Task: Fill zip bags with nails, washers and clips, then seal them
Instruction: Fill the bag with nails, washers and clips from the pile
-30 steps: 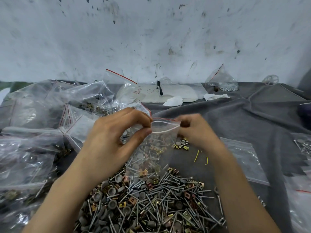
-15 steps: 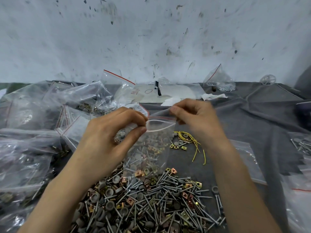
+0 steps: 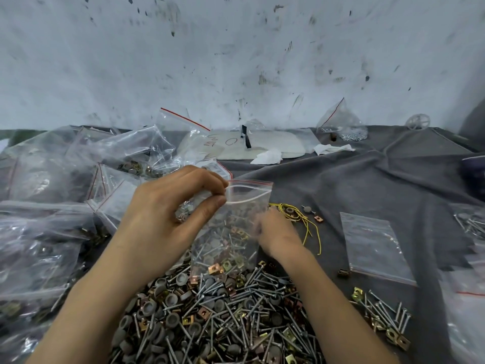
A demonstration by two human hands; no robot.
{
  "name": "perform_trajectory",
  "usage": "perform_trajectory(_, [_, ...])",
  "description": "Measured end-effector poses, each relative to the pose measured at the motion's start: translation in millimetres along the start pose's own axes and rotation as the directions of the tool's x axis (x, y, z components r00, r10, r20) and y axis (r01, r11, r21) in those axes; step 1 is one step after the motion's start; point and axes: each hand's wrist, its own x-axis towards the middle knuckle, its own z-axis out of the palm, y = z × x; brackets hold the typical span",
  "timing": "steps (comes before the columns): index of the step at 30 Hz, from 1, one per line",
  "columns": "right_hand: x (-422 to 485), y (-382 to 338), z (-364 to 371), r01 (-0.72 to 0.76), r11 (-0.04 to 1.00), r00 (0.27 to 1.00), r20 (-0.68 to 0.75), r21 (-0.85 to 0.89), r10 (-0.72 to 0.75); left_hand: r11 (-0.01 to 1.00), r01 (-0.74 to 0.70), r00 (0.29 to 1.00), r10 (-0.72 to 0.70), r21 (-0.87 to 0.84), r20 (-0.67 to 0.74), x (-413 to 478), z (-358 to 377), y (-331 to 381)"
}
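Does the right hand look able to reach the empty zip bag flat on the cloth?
Likely yes: only cloth and thin yellow wire lie between the right hand and the empty zip bag.

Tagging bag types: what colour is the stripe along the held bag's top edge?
Red stripe on the bag, seen in the head view.

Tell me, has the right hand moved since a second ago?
Yes. The right hand left the top of the zip bag and dropped, now beside the yellow wire.

Head-worn view, forward-down, close over hands (image 3: 168,219)
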Motion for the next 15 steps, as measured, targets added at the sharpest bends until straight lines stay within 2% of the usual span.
perform_trajectory(10, [-1,8,-11,-0.032,0.989,0.999,0.007,0.146,0.031,1.0,0.021,1.0,-0.021,-0.017,-0.015,0,-4,-1])
perform_trajectory(15, [-3,7,-12,0.015,0.988,0.99,0.14,0.156,-0.037,1.0,0.02,1.0,-0.021,-0.024,-0.017,0,-4,-2])
